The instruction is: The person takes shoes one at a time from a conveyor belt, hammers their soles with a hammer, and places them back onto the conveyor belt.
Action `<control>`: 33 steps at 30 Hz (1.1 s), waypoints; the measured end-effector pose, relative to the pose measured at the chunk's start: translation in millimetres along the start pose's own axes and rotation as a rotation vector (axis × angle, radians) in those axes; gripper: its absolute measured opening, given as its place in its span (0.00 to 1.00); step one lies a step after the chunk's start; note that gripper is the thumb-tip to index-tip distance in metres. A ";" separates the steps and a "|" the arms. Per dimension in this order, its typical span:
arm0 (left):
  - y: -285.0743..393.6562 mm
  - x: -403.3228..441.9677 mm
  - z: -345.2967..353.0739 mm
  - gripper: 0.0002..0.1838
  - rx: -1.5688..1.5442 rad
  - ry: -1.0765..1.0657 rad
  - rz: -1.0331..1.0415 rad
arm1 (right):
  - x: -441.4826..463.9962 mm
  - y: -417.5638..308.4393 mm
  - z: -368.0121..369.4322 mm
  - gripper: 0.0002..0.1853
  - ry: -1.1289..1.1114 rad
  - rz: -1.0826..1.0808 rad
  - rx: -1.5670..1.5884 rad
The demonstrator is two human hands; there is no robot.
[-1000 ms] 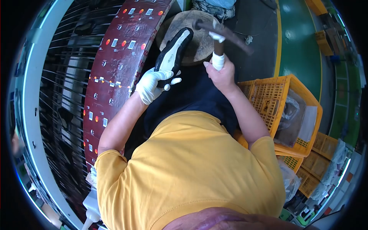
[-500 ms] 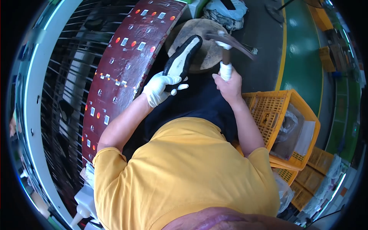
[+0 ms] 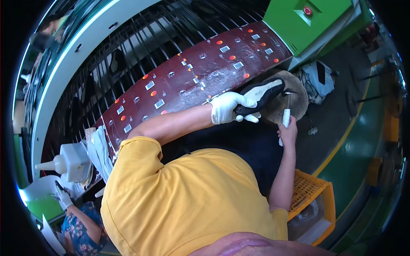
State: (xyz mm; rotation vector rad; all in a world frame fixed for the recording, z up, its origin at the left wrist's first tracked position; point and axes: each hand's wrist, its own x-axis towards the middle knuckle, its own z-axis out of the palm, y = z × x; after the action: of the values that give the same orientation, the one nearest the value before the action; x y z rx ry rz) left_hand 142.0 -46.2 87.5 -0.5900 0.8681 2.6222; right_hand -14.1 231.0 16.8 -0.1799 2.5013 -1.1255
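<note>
My left hand (image 3: 228, 108), in a white glove, is closed around one end of a black shoe (image 3: 275, 82). The shoe's pale underside faces up, and its other end lies over a round wooden block (image 3: 299, 100). My right hand (image 3: 289, 133), bare, grips the white-wrapped handle of a hammer (image 3: 286, 116). The hammer's dark head is beside the shoe's far end, above the block. Whether the head touches the shoe I cannot tell.
A dark red covered ledge (image 3: 205, 77) runs along a rack of metal rods. A green machine housing (image 3: 284, 19) with a red button stands beyond. A yellow crate (image 3: 329, 209) is by my right arm. A white bottle (image 3: 77, 162) and another person (image 3: 83, 228) are at left.
The view has swung left, bringing the green housing and another person into sight. The hammer has come down from its raised, blurred position to beside the shoe's end. Both hands keep their holds.
</note>
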 end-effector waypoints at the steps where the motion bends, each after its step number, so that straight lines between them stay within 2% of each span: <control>1: 6.7 -7.9 -3.0 0.23 -0.012 -0.053 0.047 | 14.0 8.3 1.7 0.30 -0.009 -0.010 -0.002; 2: 16.1 -18.8 -2.4 0.23 -0.013 -0.091 0.114 | 26.2 17.2 5.0 0.30 0.065 -0.151 -0.048; 3: 28.2 -32.5 -2.5 0.27 0.035 -0.091 0.169 | 36.0 27.4 8.5 0.30 0.139 -0.290 -0.094; 5: 51.5 -54.1 -2.0 0.28 0.065 0.008 0.312 | 28.4 -7.8 6.0 0.28 0.115 -0.218 -0.139; 7: 70.8 -71.7 0.2 0.27 0.167 0.183 0.501 | 37.4 -11.0 11.3 0.26 0.280 -0.355 -0.418; 8: 81.6 -76.6 -3.5 0.26 0.182 0.241 0.604 | 46.1 -4.7 15.7 0.26 0.277 -0.360 -0.417; 11: 113.6 -79.1 -37.0 0.21 0.117 0.407 0.817 | 69.6 12.7 27.4 0.26 0.288 -0.435 -0.513; 15: 162.4 -75.4 -122.9 0.19 -0.048 0.561 1.005 | 75.1 14.2 27.1 0.25 0.297 -0.494 -0.554; 17: 181.8 -76.9 -168.1 0.18 -0.112 0.682 1.003 | 72.7 14.3 25.3 0.24 0.286 -0.485 -0.538; 18: 192.4 -78.9 -199.4 0.17 -0.167 0.722 0.930 | 70.2 13.7 27.0 0.23 0.311 -0.503 -0.553; 19: 199.7 -82.7 -226.1 0.16 -0.263 0.719 0.863 | 67.6 12.1 29.0 0.23 0.337 -0.522 -0.567; 21: 209.7 -96.9 -266.1 0.15 -0.309 0.705 0.873 | 64.1 11.5 34.2 0.23 0.365 -0.526 -0.581; 24: 221.1 -103.6 -307.1 0.13 -0.270 0.942 0.745 | 62.0 10.7 34.5 0.22 0.389 -0.534 -0.592; 25: 219.0 -103.3 -309.5 0.12 -0.336 0.958 0.765 | 61.6 9.9 34.7 0.22 0.385 -0.541 -0.581; 27: 217.0 -95.6 -301.2 0.12 -0.176 1.007 0.679 | 61.7 8.3 34.2 0.22 0.402 -0.518 -0.568; 29: 212.5 -87.3 -289.0 0.15 -0.244 1.131 0.690 | 57.5 5.9 33.6 0.22 0.367 -0.490 -0.560; 31: 203.9 -77.1 -291.3 0.19 -0.368 1.012 0.860 | 59.3 6.7 34.2 0.21 0.376 -0.444 -0.571; 33: 188.0 -72.8 -264.7 0.23 -0.342 0.818 0.800 | 57.5 5.5 34.7 0.21 0.365 -0.435 -0.559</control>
State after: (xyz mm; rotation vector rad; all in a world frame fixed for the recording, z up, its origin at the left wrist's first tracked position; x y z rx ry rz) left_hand 201.7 -366.7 21.0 -1.8158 1.0100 3.2873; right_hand -52.7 195.0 -25.3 -0.7621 3.1594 -0.5960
